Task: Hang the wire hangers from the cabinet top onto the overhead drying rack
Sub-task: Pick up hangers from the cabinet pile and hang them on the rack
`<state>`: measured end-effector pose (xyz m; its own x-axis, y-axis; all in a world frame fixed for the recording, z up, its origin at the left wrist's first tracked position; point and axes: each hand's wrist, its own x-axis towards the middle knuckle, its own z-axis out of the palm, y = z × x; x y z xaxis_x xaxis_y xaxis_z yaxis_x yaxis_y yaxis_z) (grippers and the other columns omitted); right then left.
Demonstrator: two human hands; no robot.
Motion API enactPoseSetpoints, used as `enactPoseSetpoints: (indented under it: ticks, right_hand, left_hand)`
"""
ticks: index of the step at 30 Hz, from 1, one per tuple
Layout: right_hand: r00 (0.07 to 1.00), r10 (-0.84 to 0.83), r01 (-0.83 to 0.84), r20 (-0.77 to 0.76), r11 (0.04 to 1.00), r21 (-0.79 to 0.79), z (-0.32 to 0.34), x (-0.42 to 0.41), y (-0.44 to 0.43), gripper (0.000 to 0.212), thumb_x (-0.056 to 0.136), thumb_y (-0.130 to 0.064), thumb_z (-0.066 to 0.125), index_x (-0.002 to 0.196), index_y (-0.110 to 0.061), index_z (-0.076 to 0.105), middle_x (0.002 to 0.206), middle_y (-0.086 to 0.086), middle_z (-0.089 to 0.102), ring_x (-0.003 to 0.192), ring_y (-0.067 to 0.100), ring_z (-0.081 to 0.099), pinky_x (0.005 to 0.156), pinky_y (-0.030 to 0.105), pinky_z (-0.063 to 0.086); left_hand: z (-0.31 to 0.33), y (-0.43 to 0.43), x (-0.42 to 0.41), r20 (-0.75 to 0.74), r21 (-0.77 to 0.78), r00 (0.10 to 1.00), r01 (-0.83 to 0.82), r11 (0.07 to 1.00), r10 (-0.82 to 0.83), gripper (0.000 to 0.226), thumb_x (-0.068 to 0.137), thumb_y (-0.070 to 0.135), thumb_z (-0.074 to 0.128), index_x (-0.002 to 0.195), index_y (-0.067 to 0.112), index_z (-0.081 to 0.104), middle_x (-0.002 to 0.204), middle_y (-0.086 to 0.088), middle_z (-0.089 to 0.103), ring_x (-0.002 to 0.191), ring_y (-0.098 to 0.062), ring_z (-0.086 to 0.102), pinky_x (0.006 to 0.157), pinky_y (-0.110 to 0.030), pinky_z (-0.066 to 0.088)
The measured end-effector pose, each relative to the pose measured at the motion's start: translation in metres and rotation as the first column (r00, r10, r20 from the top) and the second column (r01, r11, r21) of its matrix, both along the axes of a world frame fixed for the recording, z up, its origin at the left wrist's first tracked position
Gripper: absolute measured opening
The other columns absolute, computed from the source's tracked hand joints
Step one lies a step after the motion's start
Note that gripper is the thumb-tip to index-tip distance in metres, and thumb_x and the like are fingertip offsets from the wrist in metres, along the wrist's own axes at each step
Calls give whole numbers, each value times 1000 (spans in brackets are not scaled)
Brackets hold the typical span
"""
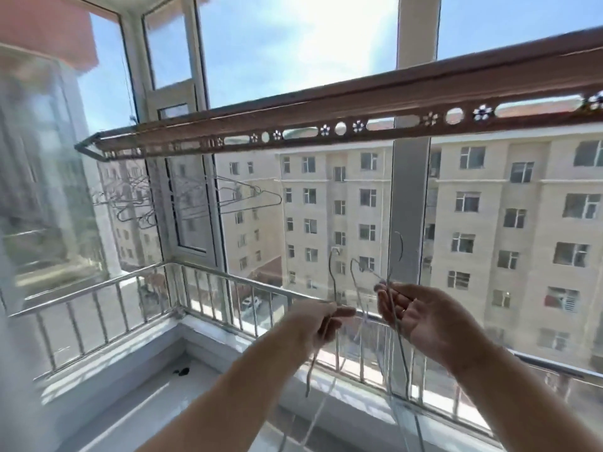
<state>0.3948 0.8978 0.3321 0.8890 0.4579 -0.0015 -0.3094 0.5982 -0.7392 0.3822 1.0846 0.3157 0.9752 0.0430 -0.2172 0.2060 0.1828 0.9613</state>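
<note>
My left hand (321,324) and half-curled right hand (421,318) gripped hangers (309,380) under the rack (326,125); their tangled wires could snag and fall.

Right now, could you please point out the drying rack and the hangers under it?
drying rack (391,91): head view, on its upper beam.
hangers under the rack (266,193): head view, on one wire shoulder.

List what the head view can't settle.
Head view only:
- held hangers in the left hand and right hand: thin wires overlap, count unclear; lower ends cut by bottom edge.
- hung hangers: blurred, count unclear.
- drying rack: right end cut by right edge.
- cabinet top: out of view.
</note>
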Motion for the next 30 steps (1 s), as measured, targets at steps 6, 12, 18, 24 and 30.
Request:
enactPoseSetpoints:
  ticks: [6,12,18,24,30]
  right_hand:
    - [986,106,-109,125,994,22,44,51,61,31,80,4,50,110,4,53,85,14,62,69,17,64,60,23,58]
    - [991,82,-95,105,988,124,94,104,120,26,90,10,41,110,7,57,84,16,62,69,18,65,56,22,58]
    - [987,83,-103,139,985,140,128,149,173,15,90,9,44,92,10,59,68,15,68,53,17,68,51,23,57]
    - [985,-1,-19,172,993,117,147,189,230,13,91,9,43,86,11,55,56,15,66,47,17,66,46,22,55]
    - [977,-91,81,193,995,58,156,222,279,13,91,9,44,87,12,56,55,15,67,47,18,67,48,22,56]
  left_hand:
    - [41,68,38,67,15,989,-132,991,131,21,95,10,48,106,-2,60,82,-10,68,53,-9,49,43,-19,38]
    - [88,126,76,130,-54,964,-228,972,233,15,92,8,50,92,-1,62,80,-10,64,55,-10,47,37,-17,39]
    - [130,171,107,230,-122,930,-263,957,285,21,92,-2,45,108,-2,59,79,-10,66,57,-12,54,44,-21,44]
    - [150,221,147,272,-252,914,-234,939,301,23,94,-6,38,113,-4,51,83,-17,64,65,-19,58,41,-20,49]
    - [164,265,192,293,-268,928,-152,951,231,25,94,-8,34,112,-4,52,82,-15,62,62,-14,51,37,-17,45]
